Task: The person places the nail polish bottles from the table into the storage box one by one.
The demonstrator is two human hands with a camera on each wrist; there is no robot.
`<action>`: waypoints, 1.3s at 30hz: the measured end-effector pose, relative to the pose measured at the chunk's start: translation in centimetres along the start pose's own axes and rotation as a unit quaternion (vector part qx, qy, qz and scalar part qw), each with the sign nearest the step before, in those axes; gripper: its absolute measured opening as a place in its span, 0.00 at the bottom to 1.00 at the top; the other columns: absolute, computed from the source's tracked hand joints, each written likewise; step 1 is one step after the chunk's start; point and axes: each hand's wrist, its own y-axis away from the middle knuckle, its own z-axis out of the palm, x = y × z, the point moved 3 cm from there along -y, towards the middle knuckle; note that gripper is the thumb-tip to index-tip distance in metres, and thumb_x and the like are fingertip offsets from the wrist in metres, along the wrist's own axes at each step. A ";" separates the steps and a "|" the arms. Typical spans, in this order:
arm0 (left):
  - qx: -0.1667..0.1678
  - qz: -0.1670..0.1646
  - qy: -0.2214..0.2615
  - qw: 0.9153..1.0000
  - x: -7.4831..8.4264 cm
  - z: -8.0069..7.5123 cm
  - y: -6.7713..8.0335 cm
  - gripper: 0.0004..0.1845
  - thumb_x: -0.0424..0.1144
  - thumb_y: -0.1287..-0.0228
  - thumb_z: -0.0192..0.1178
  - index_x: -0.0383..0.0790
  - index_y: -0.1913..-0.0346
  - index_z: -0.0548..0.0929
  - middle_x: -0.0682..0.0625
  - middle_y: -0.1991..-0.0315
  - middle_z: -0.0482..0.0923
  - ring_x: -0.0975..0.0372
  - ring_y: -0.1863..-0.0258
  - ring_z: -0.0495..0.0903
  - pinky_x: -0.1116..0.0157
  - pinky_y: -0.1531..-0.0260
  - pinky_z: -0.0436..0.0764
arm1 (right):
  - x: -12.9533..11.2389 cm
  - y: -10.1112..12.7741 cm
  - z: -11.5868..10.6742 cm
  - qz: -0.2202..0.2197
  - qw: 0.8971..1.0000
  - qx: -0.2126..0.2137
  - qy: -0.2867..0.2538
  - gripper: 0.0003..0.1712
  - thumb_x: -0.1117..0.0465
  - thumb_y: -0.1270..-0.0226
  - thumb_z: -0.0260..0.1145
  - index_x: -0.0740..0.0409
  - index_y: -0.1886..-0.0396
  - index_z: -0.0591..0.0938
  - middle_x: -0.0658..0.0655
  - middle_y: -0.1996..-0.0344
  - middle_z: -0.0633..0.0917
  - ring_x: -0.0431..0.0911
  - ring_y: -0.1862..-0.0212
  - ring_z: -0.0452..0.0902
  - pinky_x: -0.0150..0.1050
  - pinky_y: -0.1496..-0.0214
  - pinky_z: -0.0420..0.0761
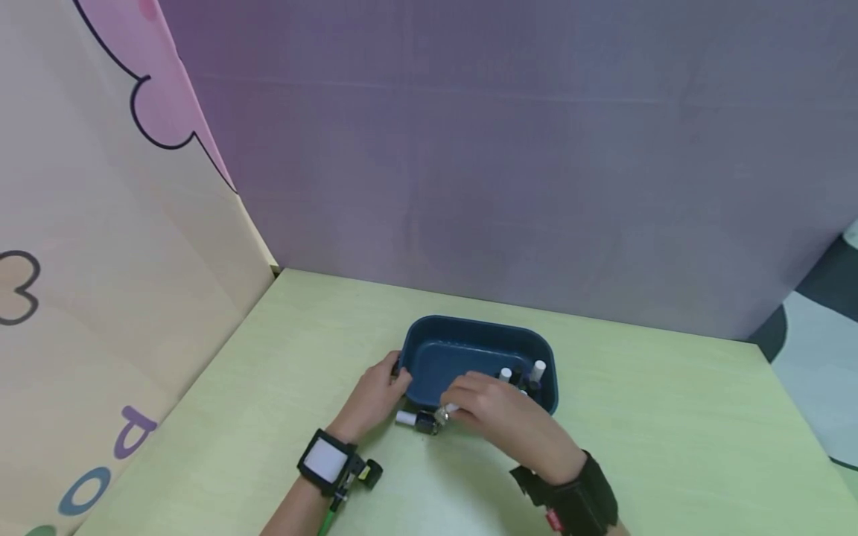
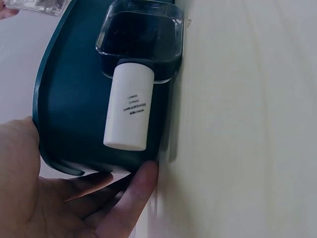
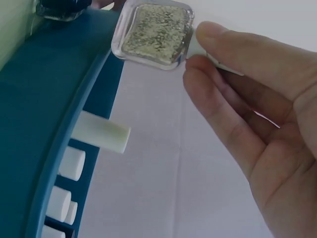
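My right hand (image 1: 499,413) pinches the white cap of a nail polish bottle filled with silvery-gold glitter (image 3: 157,35), just over the near edge of a dark blue bin (image 1: 436,320). In the right wrist view, the thumb and fingertips close on that cap. At the bin's left end, my left hand (image 1: 374,393) grips the corner, its thumb (image 2: 144,178) at the near side and the other fingers against the end wall. A dark nail polish bottle (image 2: 138,42) with a white cap lies on its side on the table, in front of the bin.
Several white-capped bottles (image 1: 506,374) stand in the right part of the bin. The pale green table (image 1: 670,432) extends around it. A greyish-purple curtain (image 1: 503,186) hangs behind, and a printed panel (image 1: 134,260) borders the left side.
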 end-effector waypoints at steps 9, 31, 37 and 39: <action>-0.002 -0.006 0.005 1.000 -0.1 0.0 0.0 0.24 0.41 0.27 0.48 0.33 0.34 0.71 0.47 0.63 0.77 0.61 0.72 0.73 0.63 0.71 0.73 | 0.9 0.3 -0.2 -0.003 0.999 0.022 0.037 0.09 0.66 0.38 0.70 0.56 0.57 0.87 0.49 0.58 0.85 0.39 0.55 0.80 0.27 0.54 0.79; -0.001 -0.003 0.003 1.000 -0.2 0.3 0.0 0.23 0.41 0.27 0.49 0.33 0.34 0.72 0.48 0.65 0.77 0.62 0.72 0.73 0.64 0.70 0.73 | 2.1 1.1 -1.6 0.057 0.995 0.063 0.056 0.15 0.67 0.46 0.76 0.54 0.58 0.87 0.49 0.58 0.85 0.41 0.54 0.81 0.33 0.53 0.82; -0.002 -0.005 0.002 1.000 -0.3 0.2 0.2 0.24 0.40 0.27 0.49 0.32 0.33 0.71 0.47 0.65 0.76 0.61 0.73 0.72 0.65 0.72 0.71 | 2.6 1.3 -1.9 0.070 0.993 0.077 0.063 0.17 0.68 0.48 0.77 0.54 0.57 0.87 0.49 0.59 0.85 0.41 0.54 0.80 0.33 0.54 0.81; -0.003 -0.005 0.002 1.000 -0.3 0.2 0.2 0.24 0.40 0.26 0.49 0.32 0.33 0.71 0.48 0.66 0.76 0.62 0.74 0.71 0.65 0.75 0.70 | 2.7 1.4 -2.0 0.072 0.992 0.084 0.067 0.16 0.67 0.47 0.77 0.54 0.57 0.87 0.49 0.59 0.85 0.42 0.55 0.80 0.33 0.54 0.81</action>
